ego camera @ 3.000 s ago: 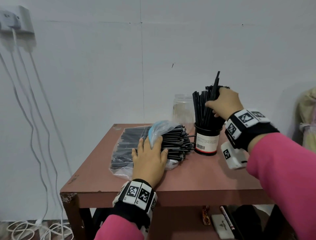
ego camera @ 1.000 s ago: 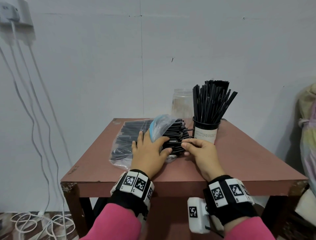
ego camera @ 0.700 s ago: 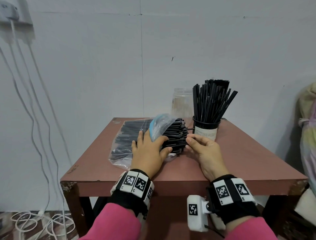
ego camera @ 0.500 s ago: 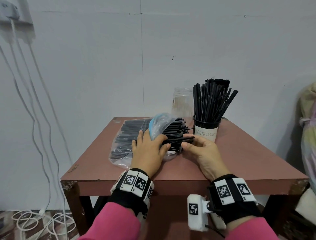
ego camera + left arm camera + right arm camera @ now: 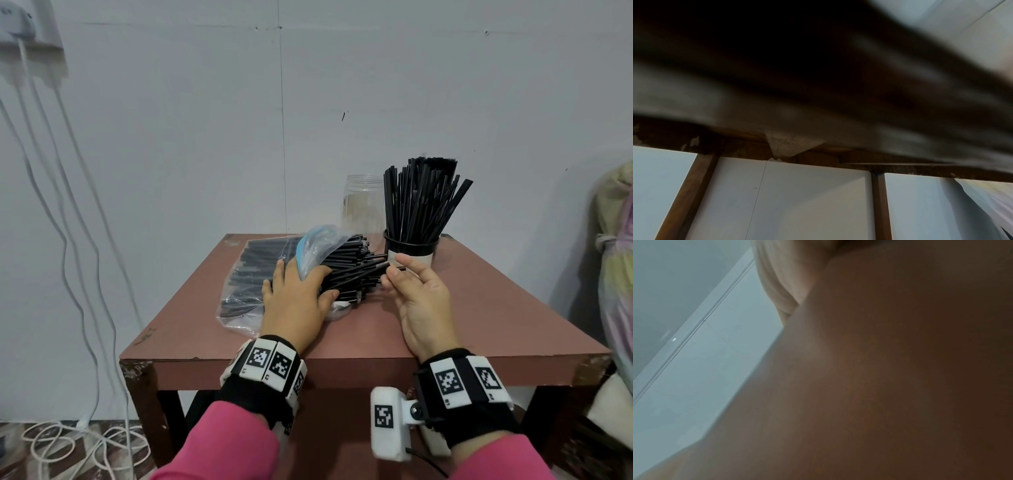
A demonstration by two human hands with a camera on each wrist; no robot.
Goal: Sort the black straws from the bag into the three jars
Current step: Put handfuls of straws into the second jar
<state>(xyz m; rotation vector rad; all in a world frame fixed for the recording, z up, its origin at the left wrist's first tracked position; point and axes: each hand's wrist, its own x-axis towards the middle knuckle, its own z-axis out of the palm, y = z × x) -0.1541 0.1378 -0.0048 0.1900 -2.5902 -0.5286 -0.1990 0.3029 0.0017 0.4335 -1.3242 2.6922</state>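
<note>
A clear plastic bag (image 5: pixel 246 274) full of black straws (image 5: pixel 346 263) lies on the reddish table (image 5: pixel 462 318), its open mouth facing right. My left hand (image 5: pixel 296 298) lies flat on the bag with straight fingers and holds it down. Just right of the mouth, my right hand (image 5: pixel 394 274) pinches a few black straws by their ends, partly drawn out of the bag. A jar with a white label (image 5: pixel 412 251), packed with upright black straws, stands behind that hand. An empty clear jar (image 5: pixel 361 202) stands behind it on the left. Both wrist views are blurred and show no fingers.
White cables (image 5: pixel 51 205) hang down the wall at the left and coil on the floor. A pale bundle of cloth or plastic (image 5: pixel 616 274) sits at the right edge. The table's right half (image 5: pixel 496 308) is bare wood.
My right hand came down from the filled jar to the bag's mouth, took hold of a few straws and is drawing them rightwards. The left hand has stayed on the bag.
</note>
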